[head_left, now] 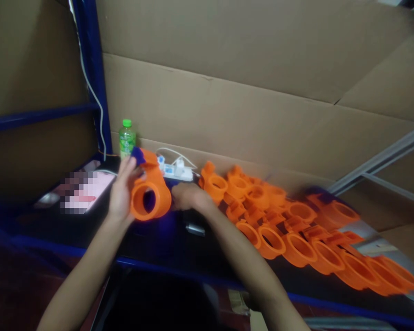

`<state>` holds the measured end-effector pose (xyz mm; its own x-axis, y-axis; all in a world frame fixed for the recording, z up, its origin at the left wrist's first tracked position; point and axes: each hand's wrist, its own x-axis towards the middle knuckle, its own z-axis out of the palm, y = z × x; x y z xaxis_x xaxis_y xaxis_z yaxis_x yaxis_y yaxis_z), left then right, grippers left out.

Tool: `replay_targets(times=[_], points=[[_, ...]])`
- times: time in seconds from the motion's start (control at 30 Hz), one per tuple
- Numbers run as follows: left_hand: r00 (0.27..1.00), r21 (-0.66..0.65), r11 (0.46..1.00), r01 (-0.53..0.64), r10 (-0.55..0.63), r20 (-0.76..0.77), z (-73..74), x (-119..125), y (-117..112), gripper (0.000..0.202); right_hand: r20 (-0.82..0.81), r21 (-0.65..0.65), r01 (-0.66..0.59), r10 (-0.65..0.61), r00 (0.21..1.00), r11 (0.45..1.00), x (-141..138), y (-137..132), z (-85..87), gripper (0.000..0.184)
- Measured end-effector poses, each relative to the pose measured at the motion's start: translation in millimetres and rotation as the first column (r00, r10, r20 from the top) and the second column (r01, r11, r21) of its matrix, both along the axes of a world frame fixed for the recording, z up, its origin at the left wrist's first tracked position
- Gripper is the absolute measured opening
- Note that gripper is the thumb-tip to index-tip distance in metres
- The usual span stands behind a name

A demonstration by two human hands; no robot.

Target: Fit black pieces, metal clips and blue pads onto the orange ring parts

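Note:
My left hand (120, 193) is closed around the side of an orange plastic ring part (162, 202), holding it above the dark tabletop. The part has a round opening facing me and a dark blue piece (138, 156) at its upper end. Just right of it, my right hand (185, 196) is closed with the fingers curled. A dark blue patch shows by those fingers, and what they hold is blurred and mostly hidden. A small silvery object (195, 230) lies on the table below my right hand.
Rows of similar orange ring parts (298, 250) cover the table's right side. At the back stand a green-capped bottle (127, 140) and a white power strip (179, 172) with plugs. A lit phone (101, 184) lies left. Cardboard (244, 105) walls the back; a blue post (94, 78) rises left.

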<state>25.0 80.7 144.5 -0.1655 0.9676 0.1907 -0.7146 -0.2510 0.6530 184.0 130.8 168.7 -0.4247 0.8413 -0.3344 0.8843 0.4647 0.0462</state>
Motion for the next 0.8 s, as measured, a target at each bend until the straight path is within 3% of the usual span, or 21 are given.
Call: replay_targets(times=[0.23,0.37,0.47,0.57,0.73,0.8], points=[[1.000,-0.007,1.000,-0.002,0.002,0.014,-2.3,-0.2,3.8,0.029,-0.154,-0.012,0.012,-0.014,0.988,1.000,11.1,-2.0,15.2,0.018],[0.996,-0.067,0.994,0.082,-0.080,0.028,-1.8,-1.6,5.2,0.035,-0.302,0.052,0.018,-0.002,0.953,0.998,21.7,-2.7,33.4,0.015],[0.989,-0.094,0.985,0.145,-0.142,0.037,-0.5,-0.9,4.1,0.037,-0.520,0.156,0.055,0.035,0.854,0.986,28.5,-2.4,44.0,0.011],[0.991,-0.052,0.991,0.127,-0.124,0.049,0.4,0.9,2.8,0.036,-0.671,0.208,0.132,0.044,0.740,0.969,32.3,-0.4,47.8,0.010],[0.994,-0.045,0.996,0.077,-0.073,0.081,-2.0,3.2,3.4,0.037,-0.883,0.115,0.254,-0.019,0.470,0.960,29.4,4.2,44.7,0.009],[0.994,-0.077,0.994,0.080,-0.073,0.084,-4.0,4.6,3.8,0.039,-0.886,0.193,0.314,0.028,0.463,0.930,25.5,2.9,43.8,0.008]])
